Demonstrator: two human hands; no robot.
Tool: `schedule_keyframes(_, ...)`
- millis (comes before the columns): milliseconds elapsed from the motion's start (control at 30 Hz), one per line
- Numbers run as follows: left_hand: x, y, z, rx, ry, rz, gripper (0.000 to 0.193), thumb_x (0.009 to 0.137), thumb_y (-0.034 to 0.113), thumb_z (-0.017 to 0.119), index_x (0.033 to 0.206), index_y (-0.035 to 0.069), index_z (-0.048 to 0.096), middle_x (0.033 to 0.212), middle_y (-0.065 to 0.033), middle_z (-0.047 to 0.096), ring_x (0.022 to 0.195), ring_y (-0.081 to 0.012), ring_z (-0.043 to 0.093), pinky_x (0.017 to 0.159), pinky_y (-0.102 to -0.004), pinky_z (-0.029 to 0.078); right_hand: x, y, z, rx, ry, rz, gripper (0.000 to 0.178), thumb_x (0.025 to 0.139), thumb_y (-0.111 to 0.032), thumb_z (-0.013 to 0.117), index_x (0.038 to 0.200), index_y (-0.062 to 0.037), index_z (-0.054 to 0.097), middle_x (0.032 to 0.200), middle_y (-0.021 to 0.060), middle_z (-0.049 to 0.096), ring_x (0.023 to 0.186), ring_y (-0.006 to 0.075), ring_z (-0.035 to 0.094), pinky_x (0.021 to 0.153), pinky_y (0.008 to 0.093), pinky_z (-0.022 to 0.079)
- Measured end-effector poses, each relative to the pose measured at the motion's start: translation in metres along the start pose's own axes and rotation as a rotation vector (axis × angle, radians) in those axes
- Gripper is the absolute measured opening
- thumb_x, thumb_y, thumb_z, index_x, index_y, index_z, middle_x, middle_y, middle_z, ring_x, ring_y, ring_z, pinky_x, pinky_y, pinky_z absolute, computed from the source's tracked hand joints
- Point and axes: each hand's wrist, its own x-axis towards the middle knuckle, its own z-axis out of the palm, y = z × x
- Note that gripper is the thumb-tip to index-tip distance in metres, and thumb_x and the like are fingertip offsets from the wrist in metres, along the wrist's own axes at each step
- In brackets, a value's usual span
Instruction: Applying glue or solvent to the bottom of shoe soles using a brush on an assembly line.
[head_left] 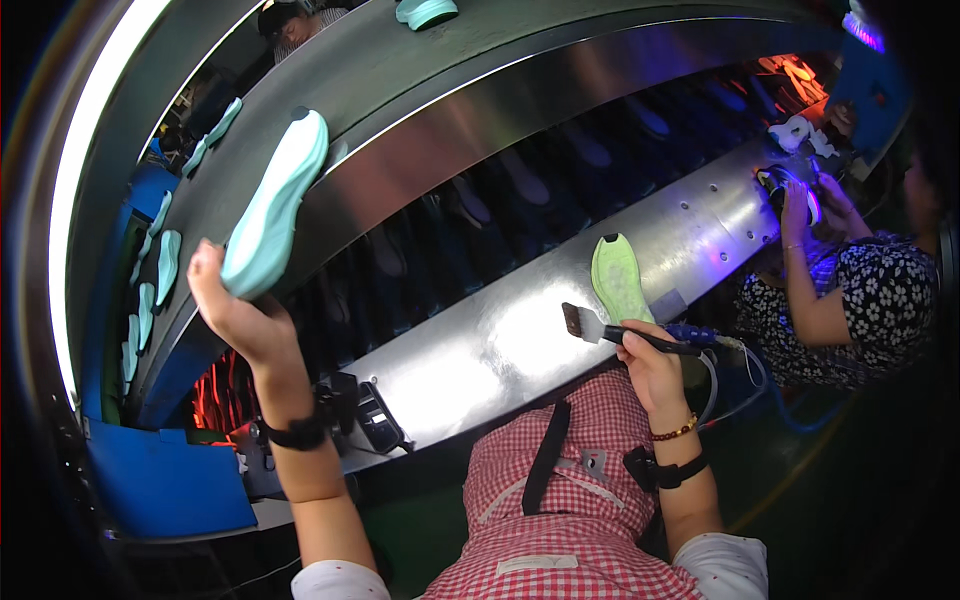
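A mint-coloured shoe sole (275, 210) is raised over the conveyor belt (370, 75) at the left, its far end showing a small dark patch. My left hand (238, 308) grips the near end of this sole, with some fingers hidden behind it. In my right hand (650, 362) is a flat brush (590, 325) with a black handle and dark bristles pointing left. Just beyond the brush, a lime-green sole (618, 272) lies on the metal ledge (440, 385), close to my right fingers but apart from the bristles.
More mint soles (168, 260) rest along the belt's left side. Beneath the belt, dim soles (525, 178) fill a dark lower level. A black tray-like device (380, 418) sits near my left forearm. A co-worker (850, 290) handles a shoe at the right, beside a blue hose (765, 385).
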Motion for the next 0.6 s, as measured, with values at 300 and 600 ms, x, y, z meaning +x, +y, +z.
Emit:
schedule_keyframes(300,-0.143,-0.022,-0.094,-0.758,-0.590,-1.042,0.091,0.075,0.061,0.050,0.135,0.000,0.018,0.127,-0.0256,0.037,0.102,-0.0426,0.051,0.080,-0.0534,0.046,-0.008,-0.002,0.020,-0.110,-0.026,0.029,0.019,0.078,0.000,0.059,0.096,0.0050,0.059,0.080,0.0080,0.061,0.070,0.0121,0.056,0.063,0.0211,0.043)
schedule_keyframes(600,-0.254,-0.065,-0.085,-1.050,-0.172,-1.388,0.078,0.080,0.064,0.031,0.130,0.005,0.035,0.122,-0.0214,0.045,0.110,-0.0366,0.046,0.095,-0.0516,0.034,-0.014,0.025,0.060,-0.410,-0.353,0.193,0.021,0.075,-0.001,0.063,0.096,0.0042,0.062,0.086,0.0076,0.063,0.076,0.0091,0.057,0.069,0.0197,0.045)
